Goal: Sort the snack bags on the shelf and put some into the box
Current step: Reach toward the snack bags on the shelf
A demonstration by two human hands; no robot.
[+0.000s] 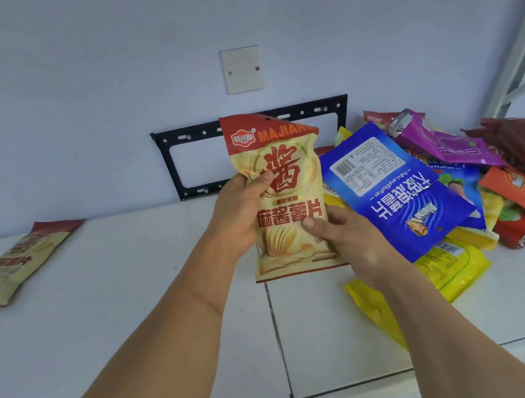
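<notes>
Two hands, left [239,212] and right [348,237], each grip one cream chip bag [282,195]. One matching bag [15,263] lies far left of it; heaped bags [455,176] right, overlapping, uncountable.

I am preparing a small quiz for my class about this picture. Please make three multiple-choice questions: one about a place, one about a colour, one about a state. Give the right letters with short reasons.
1. Where does the second cream and red bag lie?
A. far left of the shelf
B. on top of the pile
C. in a box

2. What colour is the bag leaning beside the held bag?
A. green
B. blue
C. black

3. How is the held bag kept?
A. lying flat, untouched
B. one hand only
C. gripped by both hands

Answers:
1 A, it lies alone on the shelf.
2 B, its back is blue.
3 C, left hand and right hand grip it.
</notes>
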